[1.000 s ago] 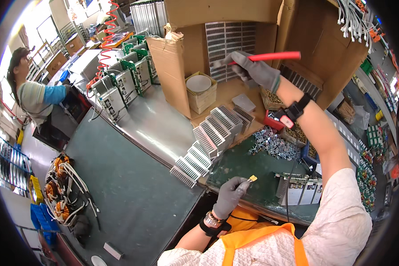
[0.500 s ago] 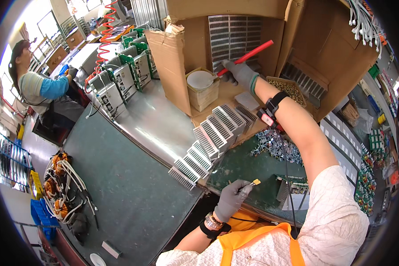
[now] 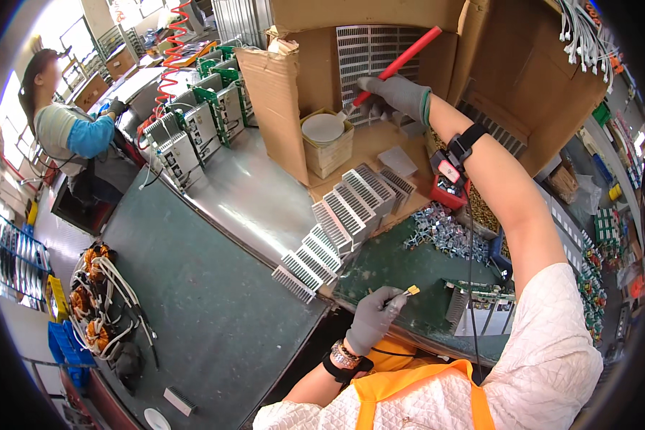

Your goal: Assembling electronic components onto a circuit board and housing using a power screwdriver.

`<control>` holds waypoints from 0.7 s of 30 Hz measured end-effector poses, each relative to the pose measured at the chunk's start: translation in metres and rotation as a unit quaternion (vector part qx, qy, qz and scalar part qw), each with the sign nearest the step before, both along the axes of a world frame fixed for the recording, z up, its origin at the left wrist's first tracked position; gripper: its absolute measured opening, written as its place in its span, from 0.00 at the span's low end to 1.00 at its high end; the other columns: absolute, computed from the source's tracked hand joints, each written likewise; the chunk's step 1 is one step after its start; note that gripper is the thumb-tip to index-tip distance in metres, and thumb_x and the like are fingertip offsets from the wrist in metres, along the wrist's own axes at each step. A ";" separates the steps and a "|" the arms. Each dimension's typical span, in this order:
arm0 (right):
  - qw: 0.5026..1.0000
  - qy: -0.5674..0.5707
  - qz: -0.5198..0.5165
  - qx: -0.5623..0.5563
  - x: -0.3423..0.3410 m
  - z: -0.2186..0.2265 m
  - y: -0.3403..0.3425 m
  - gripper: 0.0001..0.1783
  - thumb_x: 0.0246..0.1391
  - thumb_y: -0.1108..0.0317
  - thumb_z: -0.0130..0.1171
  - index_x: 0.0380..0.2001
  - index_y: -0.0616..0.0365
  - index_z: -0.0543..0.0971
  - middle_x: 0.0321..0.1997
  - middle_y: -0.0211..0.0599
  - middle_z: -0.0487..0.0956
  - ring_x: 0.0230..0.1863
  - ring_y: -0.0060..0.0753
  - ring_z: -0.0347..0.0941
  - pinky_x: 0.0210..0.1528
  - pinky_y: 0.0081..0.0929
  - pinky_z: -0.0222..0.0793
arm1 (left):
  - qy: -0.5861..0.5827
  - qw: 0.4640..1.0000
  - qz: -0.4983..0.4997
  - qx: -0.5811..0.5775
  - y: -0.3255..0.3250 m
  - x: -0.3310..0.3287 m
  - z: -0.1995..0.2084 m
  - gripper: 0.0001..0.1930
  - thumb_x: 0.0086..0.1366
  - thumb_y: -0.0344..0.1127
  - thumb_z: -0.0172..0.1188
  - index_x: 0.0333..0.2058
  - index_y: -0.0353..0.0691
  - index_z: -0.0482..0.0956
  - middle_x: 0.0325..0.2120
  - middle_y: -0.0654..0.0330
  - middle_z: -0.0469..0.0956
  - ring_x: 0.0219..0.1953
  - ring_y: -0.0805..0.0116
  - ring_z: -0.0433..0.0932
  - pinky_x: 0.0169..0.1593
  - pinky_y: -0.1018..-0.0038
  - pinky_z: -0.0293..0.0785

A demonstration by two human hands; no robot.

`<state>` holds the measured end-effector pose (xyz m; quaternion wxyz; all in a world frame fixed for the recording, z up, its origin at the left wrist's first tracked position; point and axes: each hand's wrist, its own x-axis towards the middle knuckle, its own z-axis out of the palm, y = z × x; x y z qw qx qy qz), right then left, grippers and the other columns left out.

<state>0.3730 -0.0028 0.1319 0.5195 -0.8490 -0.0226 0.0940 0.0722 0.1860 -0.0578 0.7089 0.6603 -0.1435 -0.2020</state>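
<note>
My right hand (image 3: 400, 99), in a grey glove, is closed round the red handle of a tool (image 3: 416, 49) inside a cardboard box. The tool's pale, flat-looking tip (image 3: 345, 112) points down at the right rim of a small square container (image 3: 328, 159). A round, whitish surface (image 3: 321, 127) fills that container's top. Low in the middle, my gloved left hand (image 3: 371, 321) pinches a small yellow-topped part (image 3: 412, 290), held up above the green bench. Finned metal heat sinks (image 3: 322, 247) stand in a slanting row between my hands.
The open cardboard box (image 3: 272, 107) surrounds the container. Loose small metal parts (image 3: 444, 233) lie heaped beside a red bin (image 3: 448, 195). A circuit board (image 3: 480, 290) sits nearer me. Wired coils (image 3: 97, 308) lie on the left bench, and another person (image 3: 68, 136) stands far left.
My right hand has shifted slightly up and right. The red handle now tilts more steeply, and the tool's tip shows at the container's rim. My left hand stays nearly still.
</note>
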 end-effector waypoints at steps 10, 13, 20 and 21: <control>0.997 -0.052 -0.051 -0.028 0.020 -0.040 0.008 0.20 0.59 0.49 0.57 0.29 0.56 0.82 0.24 0.29 0.77 0.23 0.22 0.70 0.26 0.23 0.66 | 0.025 1.000 0.001 -0.015 -0.001 0.000 -0.004 0.11 0.67 0.37 0.60 0.41 0.35 0.79 0.24 0.67 0.73 0.26 0.80 0.67 0.31 0.80 0.65; 0.997 -0.045 -0.039 -0.038 0.023 -0.046 0.009 0.20 0.58 0.49 0.57 0.29 0.57 0.81 0.23 0.30 0.77 0.22 0.22 0.69 0.26 0.24 0.66 | 0.030 1.000 -0.003 -0.007 -0.001 0.001 -0.001 0.11 0.67 0.37 0.60 0.41 0.34 0.79 0.24 0.68 0.73 0.27 0.81 0.67 0.31 0.80 0.65; 0.994 -0.037 -0.035 -0.102 0.010 -0.015 0.017 0.21 0.60 0.51 0.55 0.27 0.58 0.81 0.20 0.31 0.76 0.19 0.24 0.69 0.24 0.25 0.65 | 0.041 0.999 -0.003 -0.016 0.001 0.000 -0.003 0.11 0.68 0.37 0.60 0.41 0.34 0.79 0.24 0.67 0.73 0.27 0.81 0.68 0.31 0.80 0.66; 0.994 -0.034 -0.037 -0.101 0.013 -0.010 0.015 0.21 0.60 0.51 0.54 0.27 0.59 0.81 0.20 0.31 0.76 0.19 0.24 0.69 0.24 0.25 0.65 | 0.041 0.999 -0.003 -0.017 0.000 0.000 -0.004 0.11 0.68 0.37 0.60 0.41 0.34 0.79 0.24 0.67 0.73 0.27 0.81 0.68 0.31 0.80 0.66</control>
